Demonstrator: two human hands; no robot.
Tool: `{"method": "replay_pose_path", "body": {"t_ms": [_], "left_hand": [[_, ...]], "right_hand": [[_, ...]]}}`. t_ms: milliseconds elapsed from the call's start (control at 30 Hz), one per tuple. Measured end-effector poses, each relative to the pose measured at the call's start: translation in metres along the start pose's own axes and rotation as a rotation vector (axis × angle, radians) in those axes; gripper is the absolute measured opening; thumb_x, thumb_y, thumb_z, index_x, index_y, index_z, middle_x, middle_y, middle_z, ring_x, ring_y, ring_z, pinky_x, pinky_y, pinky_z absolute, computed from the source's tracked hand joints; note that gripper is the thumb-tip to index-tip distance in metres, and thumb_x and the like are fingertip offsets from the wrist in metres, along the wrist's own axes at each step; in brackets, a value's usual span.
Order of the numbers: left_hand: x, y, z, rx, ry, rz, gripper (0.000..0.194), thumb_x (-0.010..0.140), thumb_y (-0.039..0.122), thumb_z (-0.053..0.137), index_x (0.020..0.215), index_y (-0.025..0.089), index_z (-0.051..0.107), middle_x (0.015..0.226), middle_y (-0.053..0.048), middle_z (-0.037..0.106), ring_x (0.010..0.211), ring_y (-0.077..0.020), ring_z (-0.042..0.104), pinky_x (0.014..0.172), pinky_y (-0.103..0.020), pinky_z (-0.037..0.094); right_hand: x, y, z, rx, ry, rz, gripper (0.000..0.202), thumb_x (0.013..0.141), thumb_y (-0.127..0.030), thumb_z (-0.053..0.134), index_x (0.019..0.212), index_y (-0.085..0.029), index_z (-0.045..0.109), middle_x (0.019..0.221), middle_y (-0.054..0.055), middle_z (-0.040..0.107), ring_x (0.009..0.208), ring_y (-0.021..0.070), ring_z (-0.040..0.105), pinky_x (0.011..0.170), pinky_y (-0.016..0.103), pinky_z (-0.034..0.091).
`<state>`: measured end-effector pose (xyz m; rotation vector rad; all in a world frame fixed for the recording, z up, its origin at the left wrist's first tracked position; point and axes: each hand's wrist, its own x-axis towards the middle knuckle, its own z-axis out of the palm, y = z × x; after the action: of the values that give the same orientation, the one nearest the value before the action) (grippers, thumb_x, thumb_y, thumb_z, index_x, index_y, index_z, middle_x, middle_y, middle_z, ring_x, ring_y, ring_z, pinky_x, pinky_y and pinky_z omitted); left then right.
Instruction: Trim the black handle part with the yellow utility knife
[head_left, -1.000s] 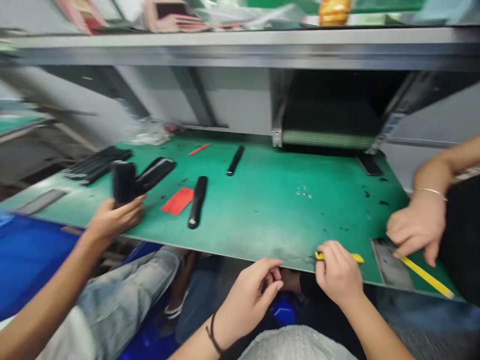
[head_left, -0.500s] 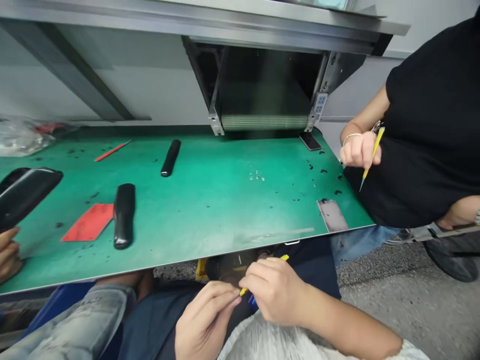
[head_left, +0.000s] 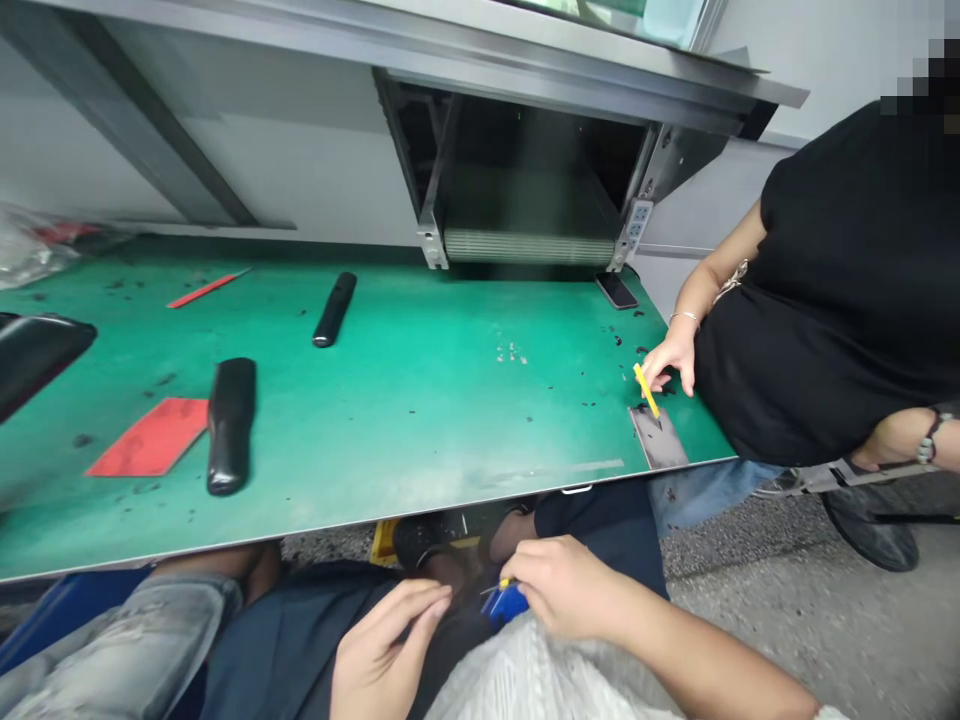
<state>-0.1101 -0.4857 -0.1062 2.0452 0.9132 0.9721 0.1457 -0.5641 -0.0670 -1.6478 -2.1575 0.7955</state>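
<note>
Worktop point(head_left: 420, 420): green, at 12 o'clock of both hands.
Co-worker's hand point(head_left: 670, 358): at 2 o'clock, yellow blade point(head_left: 646, 390) held over a grey plate point(head_left: 660, 440).
Right hand point(head_left: 566, 588): fingers clamped on a small yellow-tipped tool point(head_left: 501, 585), below the worktop edge.
Left hand point(head_left: 382, 640): fingers apart, nothing held, at 9 o'clock of the tool.

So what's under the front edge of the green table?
Below the table edge, the left hand is open and the right hand pinches a small yellow-tipped tool over a white bag. The dark things behind are shadowed.
</note>
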Motion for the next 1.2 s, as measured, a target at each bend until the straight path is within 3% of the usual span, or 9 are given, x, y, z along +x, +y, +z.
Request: {"method": "replay_pose_path", "body": {"t_ms": [167, 300, 367, 433, 500, 733, 833, 1000, 1200], "left_hand": [[-0.018, -0.03, 0.009, -0.036, -0.059, -0.194, 0.035, 0.099, 0.036, 0.063, 0.07, 0.019, 0.071, 0.074, -0.004, 0.072, 0.067, -0.0144, 0.069, 0.065, -0.019, 0.055], [-0.022, -0.028, 0.037, -0.138, -0.196, -0.321, 0.049, 0.1, 0.038, 0.058, 0.056, 0.017, 0.058, 0.057, -0.002, 0.055, 0.054, -0.0121, 0.054, 0.054, -0.021, 0.043], [-0.019, -0.022, 0.055, -0.261, -0.309, -0.425, 0.019, 0.091, 0.035, 0.071, 0.086, 0.018, 0.075, 0.081, -0.007, 0.071, 0.073, -0.0178, 0.067, 0.063, -0.023, 0.051], [-0.017, -0.015, 0.072, -0.423, -0.432, -0.474, 0.053, 0.08, 0.031, 0.083, 0.13, 0.021, 0.07, 0.124, -0.014, 0.073, 0.108, -0.027, 0.071, 0.088, -0.032, 0.059], [-0.017, -0.008, 0.084, -0.565, -0.513, -0.47, 0.074, 0.077, 0.034, 0.088, 0.145, 0.021, 0.061, 0.144, -0.017, 0.064, 0.131, -0.0335, 0.063, 0.112, -0.044, 0.052], [-0.016, 0.004, 0.094, -0.605, -0.438, -0.53, 0.048, 0.093, 0.061, 0.065, 0.091, 0.015, 0.078, 0.097, -0.014, 0.076, 0.091, -0.0283, 0.069, 0.087, -0.039, 0.058], [-0.014, -0.003, 0.092, -0.641, -0.468, -0.527, 0.046, 0.096, 0.06, 0.061, 0.088, 0.016, 0.074, 0.086, -0.01, 0.074, 0.084, -0.0243, 0.068, 0.084, -0.035, 0.055], [-0.03, -0.041, 0.098, -0.622, -0.368, -0.627, 0.043, 0.096, 0.059, 0.061, 0.092, 0.017, 0.07, 0.084, -0.007, 0.071, 0.081, -0.0216, 0.065, 0.083, -0.033, 0.05], [-0.037, -0.061, 0.108, -0.659, -0.304, -0.669, 0.047, 0.092, 0.063, 0.064, 0.091, 0.016, 0.069, 0.083, -0.008, 0.071, 0.08, -0.0228, 0.064, 0.08, -0.034, 0.051]], "right_hand": [[-0.014, 0.014, 0.006, 0.112, 0.009, 0.076, 0.025, 0.097, -0.021, 0.061, 0.119, -0.03, 0.071, 0.098, 0.0, 0.072, 0.084, 0.0168, 0.068, 0.072, 0.026, 0.045], [-0.019, 0.014, 0.0, 0.238, 0.123, 0.141, 0.029, 0.098, -0.017, 0.056, 0.122, -0.026, 0.068, 0.108, 0.003, 0.073, 0.095, 0.0184, 0.069, 0.084, 0.029, 0.05], [-0.014, 0.008, -0.002, 0.314, 0.221, 0.174, 0.021, 0.1, -0.016, 0.053, 0.113, -0.022, 0.068, 0.104, 0.004, 0.071, 0.095, 0.0176, 0.067, 0.084, 0.029, 0.051], [-0.005, -0.001, -0.001, 0.387, 0.318, 0.187, 0.016, 0.101, -0.017, 0.052, 0.102, -0.02, 0.068, 0.097, 0.003, 0.069, 0.089, 0.0156, 0.065, 0.08, 0.027, 0.052], [0.005, -0.01, 0.001, 0.439, 0.403, 0.169, 0.013, 0.099, -0.016, 0.058, 0.095, -0.02, 0.069, 0.096, 0.002, 0.068, 0.091, 0.0151, 0.064, 0.082, 0.027, 0.053], [0.007, -0.021, -0.002, 0.373, 0.553, 0.033, 0.008, 0.089, -0.029, 0.077, 0.093, -0.022, 0.077, 0.091, 0.003, 0.07, 0.086, 0.019, 0.064, 0.078, 0.033, 0.053], [-0.02, -0.001, -0.039, 0.038, 0.75, 0.009, 0.011, 0.097, -0.032, 0.069, 0.099, -0.023, 0.076, 0.088, 0.002, 0.073, 0.078, 0.0164, 0.067, 0.075, 0.03, 0.055], [-0.081, 0.072, -0.143, -0.328, 1.07, 0.34, 0.022, 0.102, -0.027, 0.056, 0.085, -0.022, 0.07, 0.084, 0.005, 0.071, 0.075, 0.0186, 0.064, 0.076, 0.033, 0.05], [-0.112, 0.15, -0.223, -0.542, 0.888, 0.647, 0.016, 0.086, -0.02, 0.059, 0.08, -0.021, 0.074, 0.083, 0.006, 0.074, 0.076, 0.0219, 0.067, 0.08, 0.034, 0.051]]}}
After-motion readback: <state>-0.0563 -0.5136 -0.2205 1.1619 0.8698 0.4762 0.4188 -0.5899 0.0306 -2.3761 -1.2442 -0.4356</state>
